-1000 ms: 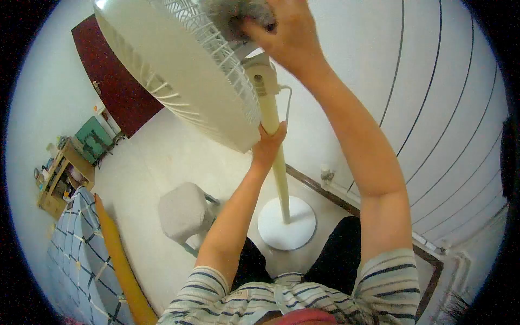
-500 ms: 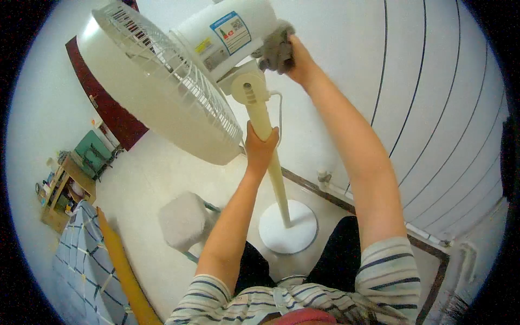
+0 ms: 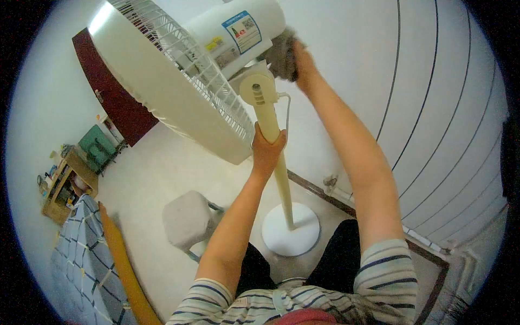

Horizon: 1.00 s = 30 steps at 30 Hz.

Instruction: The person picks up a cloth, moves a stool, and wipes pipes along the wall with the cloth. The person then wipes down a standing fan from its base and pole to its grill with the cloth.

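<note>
A white pedestal fan stands before me, its round base (image 3: 291, 229) on the floor between my legs. My left hand (image 3: 269, 149) is closed around the cream pole (image 3: 266, 120), just below the tilt joint (image 3: 257, 89). In my right hand (image 3: 306, 65) is a grey cloth (image 3: 283, 57), pressed to the lower rear of the motor housing (image 3: 271, 21); the cloth hides most of those fingers. The housing carries an energy label (image 3: 242, 32). To the left, the fan's grille and wide rim (image 3: 179, 116) face away from me. A thin cord (image 3: 288, 111) loops beside the pole.
A white ribbed radiator (image 3: 422, 108) covers the right wall, with a pipe along its foot. A grey-topped stool (image 3: 188, 218) stands left of the base. Farther left are a bed with a checked cover (image 3: 86, 254), a wooden shelf (image 3: 67, 187) and a dark red door (image 3: 111, 97).
The fan head and pole appear slightly farther right in view. The cloth has slid a little lower on the housing's rear. My left hand keeps its hold on the pole.
</note>
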{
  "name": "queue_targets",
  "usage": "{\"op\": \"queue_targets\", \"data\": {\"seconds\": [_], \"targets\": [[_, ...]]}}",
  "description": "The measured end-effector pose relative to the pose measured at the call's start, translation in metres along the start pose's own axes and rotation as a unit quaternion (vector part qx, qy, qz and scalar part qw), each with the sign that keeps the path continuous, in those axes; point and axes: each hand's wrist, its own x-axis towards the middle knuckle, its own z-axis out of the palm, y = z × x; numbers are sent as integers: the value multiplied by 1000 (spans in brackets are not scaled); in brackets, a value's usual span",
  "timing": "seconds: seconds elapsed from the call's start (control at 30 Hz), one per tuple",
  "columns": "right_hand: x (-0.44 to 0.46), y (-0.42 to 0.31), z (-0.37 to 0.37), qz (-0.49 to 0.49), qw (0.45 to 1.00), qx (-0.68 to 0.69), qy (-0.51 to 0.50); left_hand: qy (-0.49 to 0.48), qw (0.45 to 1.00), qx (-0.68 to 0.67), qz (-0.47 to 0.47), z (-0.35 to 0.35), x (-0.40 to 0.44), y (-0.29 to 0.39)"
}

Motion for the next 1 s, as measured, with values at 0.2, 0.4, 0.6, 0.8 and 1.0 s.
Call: {"op": "queue_targets", "data": {"seconds": [0.2, 0.4, 0.6, 0.8, 1.0], "targets": [[-7, -124, 30, -355, 915, -192, 14, -13, 999, 12, 39, 3, -1, 0], [-45, -164, 130, -429, 741, -502, -121, 59, 756, 511, 406, -4, 0, -50], [-63, -144, 118, -476, 627, -590, -180, -29, 991, 79, 106, -12, -9, 12], [-77, -121, 72, -374, 827, -400, -124, -68, 997, 33, 23, -10, -2, 13], [-91, -148, 95, -148, 958, -182, -167, -41, 985, 148, 74, -11, -35, 8]]}}
